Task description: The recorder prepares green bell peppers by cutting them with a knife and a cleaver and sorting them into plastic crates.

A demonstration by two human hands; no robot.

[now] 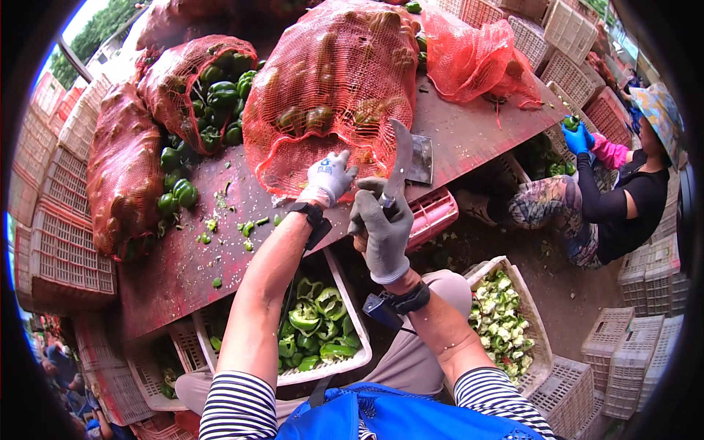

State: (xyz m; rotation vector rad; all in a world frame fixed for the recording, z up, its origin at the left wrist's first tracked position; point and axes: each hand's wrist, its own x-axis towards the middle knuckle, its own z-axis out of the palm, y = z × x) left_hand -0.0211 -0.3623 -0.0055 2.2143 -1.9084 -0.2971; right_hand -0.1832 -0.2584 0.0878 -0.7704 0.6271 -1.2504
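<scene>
My right hand [385,227], in a grey glove, is closed round the handle of a knife [402,154]. Its curved blade points up and away from me. To its left, my left hand [328,178], in a white glove with blue print, is at the near edge of a large red mesh bag [330,81]. The fingers are bent and appear to grip the netting, though the fingertips are partly hard to make out. Whole green peppers show through the bag's mesh. Just right of the bag, a flat metal plate [420,160] lies at the table edge.
The reddish table [176,279] carries pepper scraps, loose green peppers [185,192] and more mesh bags [125,169]. Below stand a crate of cut peppers [319,323] and a crate of pale pepper cores [502,323]. A seated co-worker [623,183] holds a pepper at right. Stacked crates [73,242] flank the table.
</scene>
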